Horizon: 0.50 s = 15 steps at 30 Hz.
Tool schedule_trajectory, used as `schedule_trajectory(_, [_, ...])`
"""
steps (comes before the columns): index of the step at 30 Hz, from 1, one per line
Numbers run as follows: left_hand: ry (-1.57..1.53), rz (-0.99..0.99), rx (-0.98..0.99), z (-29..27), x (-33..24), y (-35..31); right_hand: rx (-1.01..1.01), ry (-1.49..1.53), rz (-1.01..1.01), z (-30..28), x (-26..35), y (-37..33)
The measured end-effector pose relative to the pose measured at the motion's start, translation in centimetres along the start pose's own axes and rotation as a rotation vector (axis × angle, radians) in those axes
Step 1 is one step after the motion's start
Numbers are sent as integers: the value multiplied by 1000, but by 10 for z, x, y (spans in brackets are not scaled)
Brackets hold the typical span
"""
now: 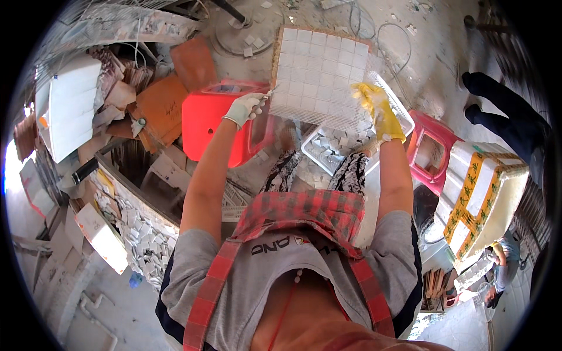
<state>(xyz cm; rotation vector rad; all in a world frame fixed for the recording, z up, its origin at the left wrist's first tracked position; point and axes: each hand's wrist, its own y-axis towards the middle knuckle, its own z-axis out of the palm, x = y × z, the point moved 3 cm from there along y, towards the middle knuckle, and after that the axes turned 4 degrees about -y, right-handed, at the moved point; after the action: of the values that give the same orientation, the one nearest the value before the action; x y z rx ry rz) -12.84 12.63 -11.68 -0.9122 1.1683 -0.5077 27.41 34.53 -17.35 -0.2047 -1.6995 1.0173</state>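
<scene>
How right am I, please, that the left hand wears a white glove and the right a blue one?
Only the blue is wrong: the head view shows a yellow glove on the right hand. The left hand wears a white glove.

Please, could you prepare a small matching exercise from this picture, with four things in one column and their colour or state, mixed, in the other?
Column one
1. Left hand
2. Right hand
3. Tile sheet
4. Basket

Column two
A. Contains loose white tile pieces
B. Gloved in yellow
C. Made of white squares in rows
D. Gloved in white

Right pairs: 1-D, 2-B, 3-C, 4-A.
</scene>
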Motion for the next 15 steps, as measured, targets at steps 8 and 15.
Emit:
schedule_trajectory(8, [-6,-15,-47,-21,-7,37,8,-11,-10,9,-6,62])
schedule_trajectory(15, [20,-6,-28,-23,1,59,-35,-82,-22,7,-3,82])
